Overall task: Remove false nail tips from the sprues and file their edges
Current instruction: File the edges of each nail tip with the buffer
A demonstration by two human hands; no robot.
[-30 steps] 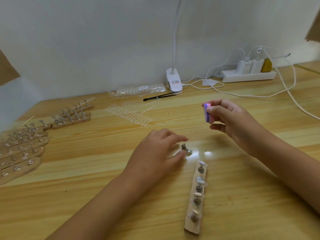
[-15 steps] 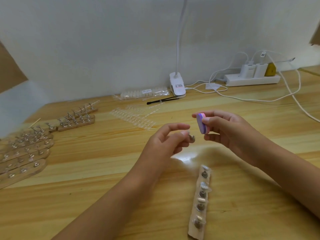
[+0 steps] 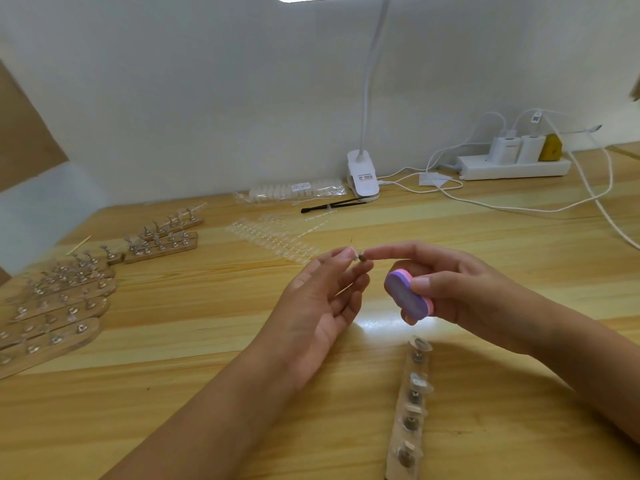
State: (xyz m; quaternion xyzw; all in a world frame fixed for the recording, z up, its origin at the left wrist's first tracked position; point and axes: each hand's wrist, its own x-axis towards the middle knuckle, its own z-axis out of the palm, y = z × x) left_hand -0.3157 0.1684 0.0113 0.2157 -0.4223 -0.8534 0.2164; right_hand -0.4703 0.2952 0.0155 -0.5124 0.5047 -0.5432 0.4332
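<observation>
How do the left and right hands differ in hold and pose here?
The left hand pinches a small metal stand between finger and thumb, palm facing the camera; the right hand grips a purple-and-pink buffer block, its forefinger stretched to the stand. Both hover over the wooden table.

Your left hand [image 3: 322, 306], right hand [image 3: 460, 292]: both bare. Left forearm [image 3: 214, 410] bare wrist to frame edge, bottom centre; right forearm [image 3: 571, 344] same, lower right. Right thumbnail [image 3: 420, 282] trimmed short, rounded tip. Fingers slim.
</observation>
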